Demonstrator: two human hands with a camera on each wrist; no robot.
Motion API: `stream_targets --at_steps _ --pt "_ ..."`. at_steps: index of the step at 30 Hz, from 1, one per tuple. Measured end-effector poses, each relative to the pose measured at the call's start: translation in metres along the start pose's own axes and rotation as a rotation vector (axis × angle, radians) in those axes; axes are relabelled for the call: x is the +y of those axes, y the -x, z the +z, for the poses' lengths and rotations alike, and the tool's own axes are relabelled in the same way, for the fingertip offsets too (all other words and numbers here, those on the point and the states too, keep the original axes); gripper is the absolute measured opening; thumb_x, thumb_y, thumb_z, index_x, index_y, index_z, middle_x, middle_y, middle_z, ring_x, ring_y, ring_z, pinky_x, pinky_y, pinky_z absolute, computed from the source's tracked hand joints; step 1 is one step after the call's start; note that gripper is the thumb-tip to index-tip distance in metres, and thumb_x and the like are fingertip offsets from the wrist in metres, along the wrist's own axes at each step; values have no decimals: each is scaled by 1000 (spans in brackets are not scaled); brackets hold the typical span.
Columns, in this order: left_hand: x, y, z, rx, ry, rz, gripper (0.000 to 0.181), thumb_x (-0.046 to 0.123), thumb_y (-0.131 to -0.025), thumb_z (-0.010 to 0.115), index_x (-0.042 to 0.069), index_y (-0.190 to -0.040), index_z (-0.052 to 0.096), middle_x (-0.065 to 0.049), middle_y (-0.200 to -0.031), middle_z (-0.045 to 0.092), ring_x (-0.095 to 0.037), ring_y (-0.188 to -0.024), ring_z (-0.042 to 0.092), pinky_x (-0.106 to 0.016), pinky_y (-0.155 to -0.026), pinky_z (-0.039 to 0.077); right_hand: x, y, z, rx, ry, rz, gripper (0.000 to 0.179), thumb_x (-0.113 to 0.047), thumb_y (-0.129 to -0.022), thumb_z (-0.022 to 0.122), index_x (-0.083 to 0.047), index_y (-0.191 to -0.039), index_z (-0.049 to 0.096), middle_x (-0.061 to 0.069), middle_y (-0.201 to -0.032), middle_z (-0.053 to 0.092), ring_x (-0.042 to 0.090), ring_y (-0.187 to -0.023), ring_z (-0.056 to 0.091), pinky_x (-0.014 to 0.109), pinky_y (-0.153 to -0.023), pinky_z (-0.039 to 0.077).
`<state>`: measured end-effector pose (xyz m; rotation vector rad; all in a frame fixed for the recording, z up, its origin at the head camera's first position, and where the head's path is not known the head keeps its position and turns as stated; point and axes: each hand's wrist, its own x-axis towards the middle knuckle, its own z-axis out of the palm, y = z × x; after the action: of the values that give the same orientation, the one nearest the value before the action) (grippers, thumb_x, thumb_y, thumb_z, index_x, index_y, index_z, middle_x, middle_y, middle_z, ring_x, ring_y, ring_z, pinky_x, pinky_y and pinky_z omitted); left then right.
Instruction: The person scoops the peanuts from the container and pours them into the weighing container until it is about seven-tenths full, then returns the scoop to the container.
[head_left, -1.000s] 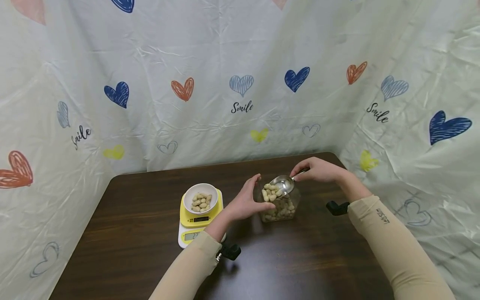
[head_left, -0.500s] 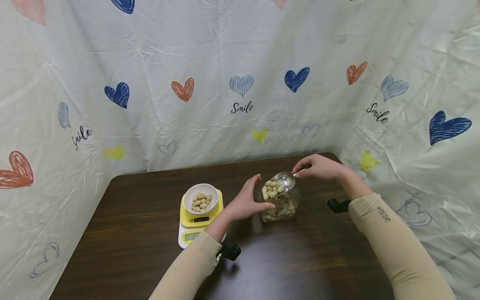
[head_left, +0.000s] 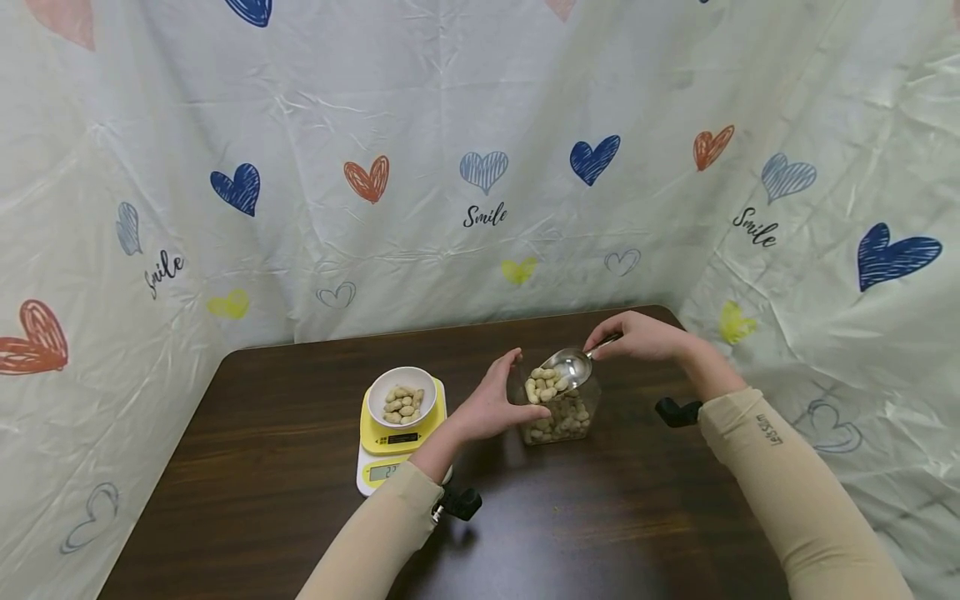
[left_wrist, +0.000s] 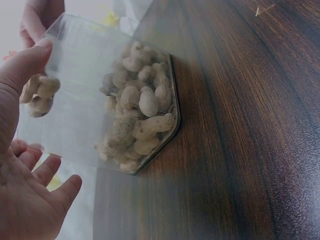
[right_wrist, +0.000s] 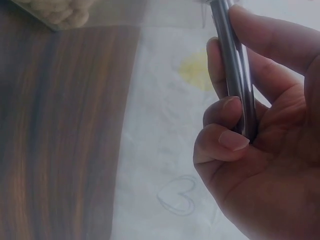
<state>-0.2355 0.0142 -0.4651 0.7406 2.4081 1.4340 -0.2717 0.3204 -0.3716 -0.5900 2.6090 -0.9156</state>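
My right hand (head_left: 637, 336) pinches the handle of a metal scoop (head_left: 573, 367), its fingers curled round it in the right wrist view. Unshelled peanuts (head_left: 543, 385) lie in the scoop, which tilts down to the left at the mouth of a clear container (left_wrist: 82, 95). More peanuts (left_wrist: 142, 100) fill the lower part of that container. My left hand (head_left: 491, 404) holds the container from the left, thumb on the near side and fingers on the far side. To the left, a white bowl (head_left: 397, 377) with several peanuts stands on a yellow and white kitchen scale (head_left: 420, 439).
The dark wooden table (head_left: 262, 467) carries all of this. A white curtain (head_left: 420, 267) printed with hearts hangs behind and at both sides. My left forearm passes close to the scale and hides part of its display (head_left: 382, 472).
My right hand and the peanut-laden scoop have risen a little, then dipped slightly again at the container's mouth. My left hand, the bowl and the scale stay in place.
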Motion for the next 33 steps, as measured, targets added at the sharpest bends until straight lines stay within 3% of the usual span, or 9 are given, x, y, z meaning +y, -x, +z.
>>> stream_targets --at_steps 9,33 --pt "1 0 0 -2 -1 4 110 46 -83 84 24 -165 14 -1 -163 27 -26 -149 31 -49 -115 33 0 -1 4 -20 -10 17 25 -30 -98 71 -15 -116 76 7 -126 67 28 -116 61 52 -95 48" --pt "2 1 -1 -8 11 4 112 46 -83 85 23 -165 12 -8 -164 26 -28 -150 28 -49 -115 32 12 3 -9 33 -20 35 25 -34 -97 73 -18 -115 78 5 -124 69 26 -114 63 51 -96 49"
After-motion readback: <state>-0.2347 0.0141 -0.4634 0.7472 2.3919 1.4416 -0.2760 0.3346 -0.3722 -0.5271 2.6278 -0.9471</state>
